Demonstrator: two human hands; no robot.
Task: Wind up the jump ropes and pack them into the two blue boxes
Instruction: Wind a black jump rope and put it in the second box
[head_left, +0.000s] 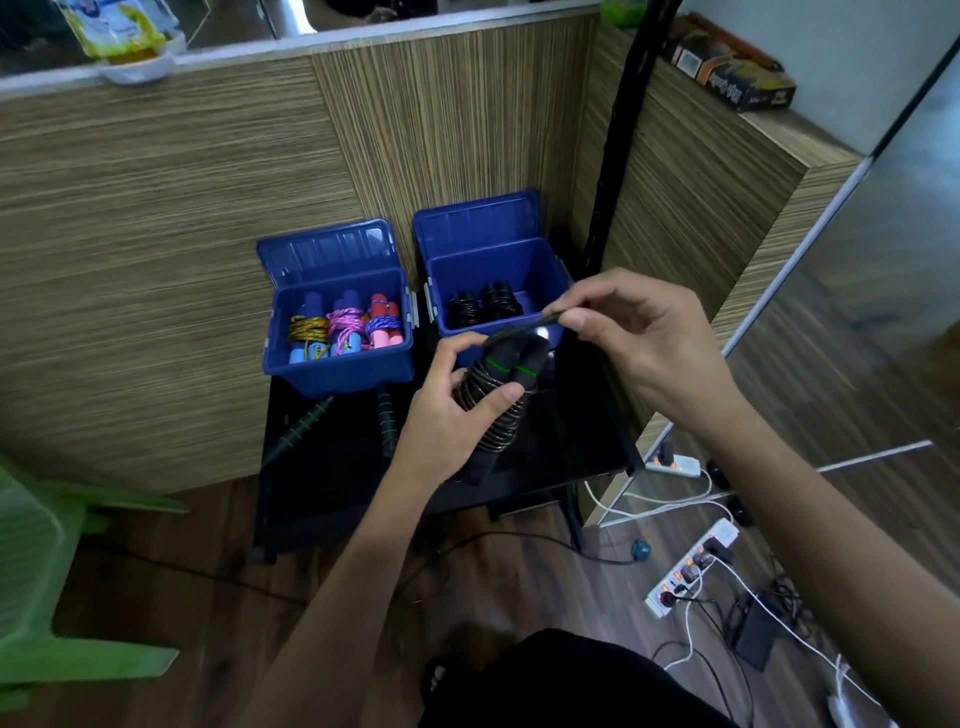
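Black jump rope (491, 400), handles together, sits in your left hand (447, 415), just before the right blue box (493, 280). Your right hand (639, 338) has a pinching grip on its cord end (553, 314).

bare forearms (332, 597), dark shorts (566, 680)

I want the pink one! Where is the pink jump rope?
The pink jump rope sits wound up in the left blue box, in the middle, between the yellow rope and the purple rope.

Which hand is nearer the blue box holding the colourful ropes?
Left. The left hand grips the black rope bundle just right of that box; the right hand is farther right, in front of the other box.
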